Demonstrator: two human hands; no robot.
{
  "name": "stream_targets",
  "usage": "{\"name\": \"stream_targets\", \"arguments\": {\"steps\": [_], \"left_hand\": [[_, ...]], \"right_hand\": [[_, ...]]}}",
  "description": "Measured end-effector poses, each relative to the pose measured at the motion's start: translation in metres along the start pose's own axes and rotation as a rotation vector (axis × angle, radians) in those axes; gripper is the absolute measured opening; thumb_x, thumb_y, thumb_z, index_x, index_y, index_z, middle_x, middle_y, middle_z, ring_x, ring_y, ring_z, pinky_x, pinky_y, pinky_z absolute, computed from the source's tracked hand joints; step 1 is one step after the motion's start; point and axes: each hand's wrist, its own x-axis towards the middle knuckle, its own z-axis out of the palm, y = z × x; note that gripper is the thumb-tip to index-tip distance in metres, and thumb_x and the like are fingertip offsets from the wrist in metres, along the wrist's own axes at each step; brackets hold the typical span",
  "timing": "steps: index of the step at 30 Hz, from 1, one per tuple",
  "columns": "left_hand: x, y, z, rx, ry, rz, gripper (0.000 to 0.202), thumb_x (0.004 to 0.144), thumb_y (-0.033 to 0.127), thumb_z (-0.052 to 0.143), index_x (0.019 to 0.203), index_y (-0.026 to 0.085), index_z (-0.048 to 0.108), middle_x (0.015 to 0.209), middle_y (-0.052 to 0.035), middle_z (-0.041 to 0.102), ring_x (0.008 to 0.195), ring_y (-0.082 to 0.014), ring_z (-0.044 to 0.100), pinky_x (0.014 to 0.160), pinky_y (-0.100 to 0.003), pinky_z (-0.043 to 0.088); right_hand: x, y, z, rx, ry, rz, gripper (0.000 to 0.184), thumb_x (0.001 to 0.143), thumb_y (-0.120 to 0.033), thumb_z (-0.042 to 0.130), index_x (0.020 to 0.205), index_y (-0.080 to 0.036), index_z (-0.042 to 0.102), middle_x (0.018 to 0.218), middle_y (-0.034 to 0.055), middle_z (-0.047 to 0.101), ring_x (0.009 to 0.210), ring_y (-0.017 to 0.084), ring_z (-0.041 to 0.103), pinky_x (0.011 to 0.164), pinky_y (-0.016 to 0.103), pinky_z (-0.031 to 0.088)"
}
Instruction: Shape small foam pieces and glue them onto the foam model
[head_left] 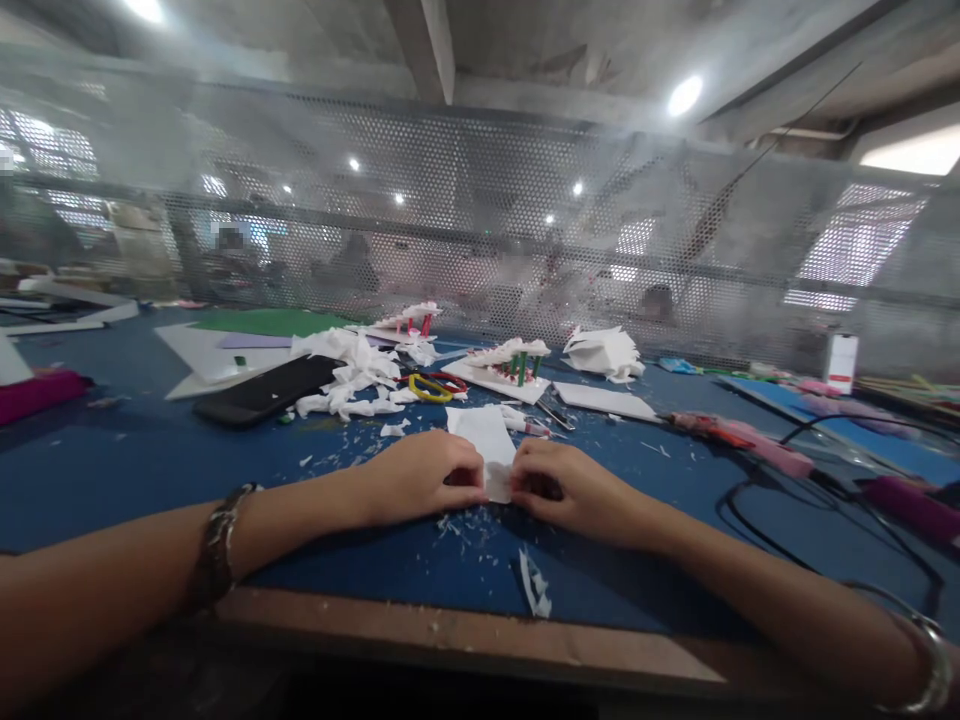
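Observation:
My left hand [420, 478] and my right hand [571, 487] rest on the blue table [135, 455], both pinching the near end of a white strip of foam sheet [486, 440] that lies between them. The strip runs away from me over the table. Fingers of both hands are curled shut on its edges. Small white scraps [534, 585] lie scattered in front of my hands, near the table's wooden front edge [465, 645].
A black phone [270, 390], a heap of white offcuts [352, 375], yellow and red scissors [435, 385], a small white model with green and red posts [510, 368], a pink glue gun [739, 440] with black cable [780, 530]. Mesh screen [480, 220] behind the table; people sit beyond it.

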Motion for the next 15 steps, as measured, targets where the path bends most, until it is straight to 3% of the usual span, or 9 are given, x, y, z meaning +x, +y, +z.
{"name": "stream_targets", "arguments": {"steps": [6, 11, 15], "left_hand": [[0.000, 0.003, -0.001, -0.021, -0.011, -0.155, 0.022, 0.075, 0.031, 0.048, 0.070, 0.013, 0.059, 0.063, -0.0017, 0.057, 0.057, -0.0114, 0.048, 0.052, -0.021, 0.030], [0.001, 0.000, -0.002, -0.014, -0.020, -0.119, 0.023, 0.075, 0.031, 0.047, 0.066, 0.013, 0.057, 0.064, -0.0006, 0.054, 0.058, -0.0105, 0.046, 0.055, -0.021, 0.030], [0.002, -0.002, -0.003, -0.037, -0.015, -0.114, 0.021, 0.073, 0.030, 0.049, 0.061, 0.013, 0.054, 0.067, -0.0002, 0.051, 0.062, -0.0104, 0.046, 0.058, -0.021, 0.032]], "right_hand": [[0.001, 0.002, -0.001, 0.013, -0.030, 0.033, 0.007, 0.072, -0.014, 0.048, 0.071, -0.013, 0.055, 0.073, 0.0024, 0.049, 0.065, 0.009, 0.045, 0.059, 0.022, 0.037], [0.005, 0.004, -0.003, 0.050, -0.045, 0.073, 0.005, 0.068, -0.014, 0.050, 0.068, -0.013, 0.056, 0.070, 0.0009, 0.049, 0.059, 0.008, 0.043, 0.054, 0.020, 0.036], [0.012, 0.002, -0.007, 0.014, -0.129, 0.120, 0.008, 0.067, -0.015, 0.051, 0.065, -0.012, 0.057, 0.066, 0.0007, 0.049, 0.057, 0.007, 0.043, 0.054, 0.020, 0.035]]}}
